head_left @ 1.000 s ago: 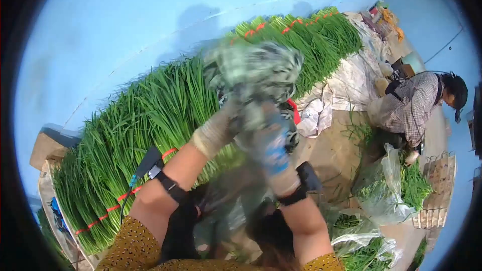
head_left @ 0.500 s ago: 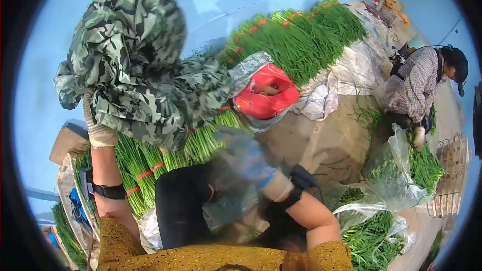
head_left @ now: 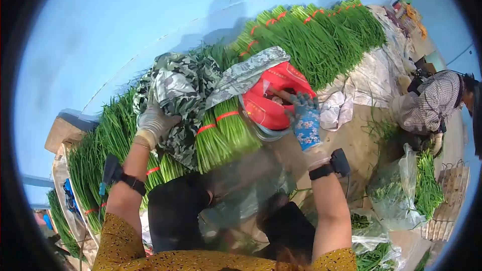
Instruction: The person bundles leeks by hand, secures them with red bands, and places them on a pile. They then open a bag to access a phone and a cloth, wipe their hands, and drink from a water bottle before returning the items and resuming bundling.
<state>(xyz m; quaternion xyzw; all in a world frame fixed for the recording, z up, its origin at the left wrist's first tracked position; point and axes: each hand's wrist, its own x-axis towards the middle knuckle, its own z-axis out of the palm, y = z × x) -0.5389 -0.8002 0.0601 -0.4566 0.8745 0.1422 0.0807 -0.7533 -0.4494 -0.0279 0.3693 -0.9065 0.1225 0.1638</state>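
Observation:
A camouflage cloth (head_left: 175, 85) lies bunched over the green bundles on the left. My left hand (head_left: 156, 123), in a pale striped glove, grips its lower part. A red bag (head_left: 258, 113) lines a clear round container, with small items inside that are hard to make out. My right hand (head_left: 306, 118), in a blue flowered glove with grey fingers, is at the bag's right rim, fingers bent beside a brown stick-like thing; its grip is unclear. A flap of camouflage cloth (head_left: 256, 70) rests across the bag's upper left side.
Bundles of long green stalks (head_left: 321, 40) tied with red bands line the blue wall. On the right a person (head_left: 432, 103) in a checked shirt bends over loose stalks. Plastic bags of greens (head_left: 391, 195) and a slatted crate (head_left: 449, 190) stand at the lower right.
The camouflage cloth, raised high before, is now lower on the bundles with my left hand. My right hand has moved from above my lap up to the red bag.

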